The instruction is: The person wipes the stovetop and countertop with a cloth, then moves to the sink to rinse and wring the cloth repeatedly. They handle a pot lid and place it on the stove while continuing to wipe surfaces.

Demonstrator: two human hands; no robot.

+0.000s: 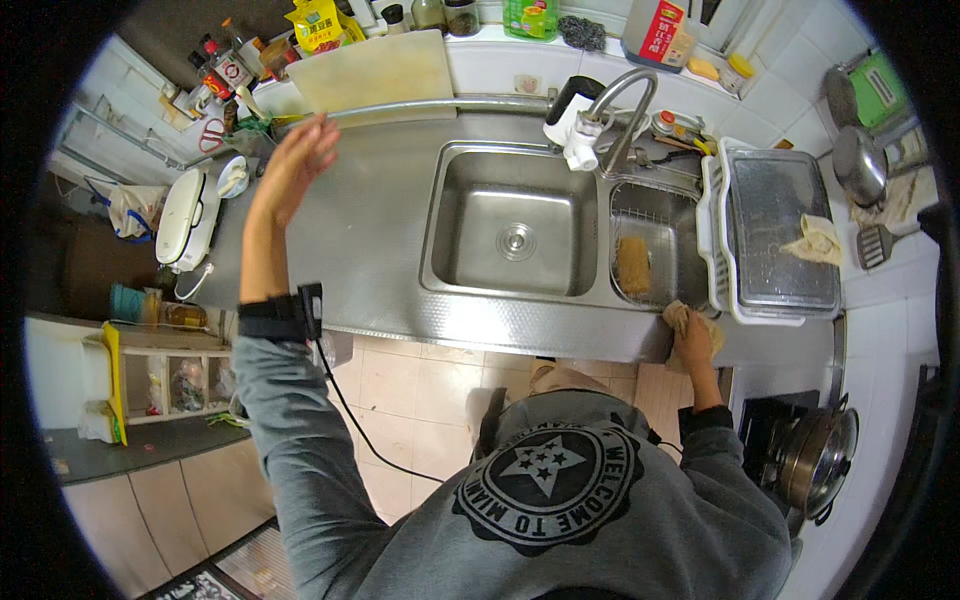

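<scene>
My right hand (694, 341) presses a tan cloth (680, 316) against the front edge of the steel countertop (360, 225), just below the small sink basin. Raised over the counter's left part, my left hand (304, 154) holds nothing that I can see, its fingers loosely extended near a pale cutting board (371, 71). The large steel sink basin (517, 217) lies between my hands. A brown sponge or scouring pad (634, 266) rests in a wire basket in the small basin, and a curved faucet (637, 97) rises behind both basins.
At the right a lidded white dish rack (784, 232) carries a crumpled cloth (817, 241). A lidded pot (817, 461) sits on the stove. To the left are a white electric appliance (181, 217) and a small bowl (233, 178). Bottles line the back ledge; a black cable (367, 442) hangs from my left wrist.
</scene>
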